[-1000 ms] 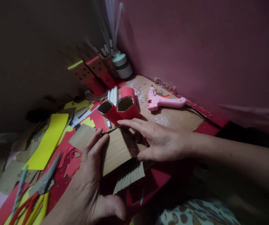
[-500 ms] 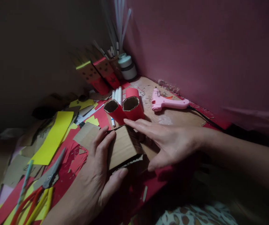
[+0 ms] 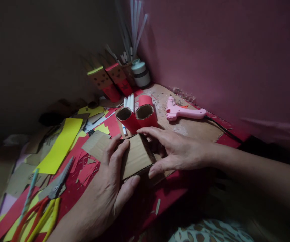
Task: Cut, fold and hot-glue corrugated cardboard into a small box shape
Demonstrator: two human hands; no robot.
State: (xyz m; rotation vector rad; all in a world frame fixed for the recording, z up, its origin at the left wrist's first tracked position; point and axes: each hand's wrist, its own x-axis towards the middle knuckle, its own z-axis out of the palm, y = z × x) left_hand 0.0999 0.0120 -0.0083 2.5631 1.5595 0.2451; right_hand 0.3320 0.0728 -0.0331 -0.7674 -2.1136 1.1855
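A small brown cardboard box (image 3: 137, 154) sits between my two hands near the table's front edge. My left hand (image 3: 112, 181) grips its left side, fingers over the far edge and thumb along the near edge. Around the right side curls my right hand (image 3: 167, 149), fingertips at the far corner and thumb by the near right corner. The box's underside is hidden. Just behind it stand two open tubes wrapped in red paper, a narrower one (image 3: 130, 122) and a wider one (image 3: 148, 117).
A pink glue gun (image 3: 182, 112) lies at the right, its cord running off the edge. Scissors (image 3: 55, 191), a yellow paper strip (image 3: 63, 144) and scraps cover the left. Decorated cardboard figures (image 3: 101, 80), a lidded jar (image 3: 140, 74) and glue sticks (image 3: 136, 30) stand at the back.
My right hand has closed in on the box, its fingers curling and its thumb now at the near right corner. My left hand keeps its hold. The view has shifted slightly.
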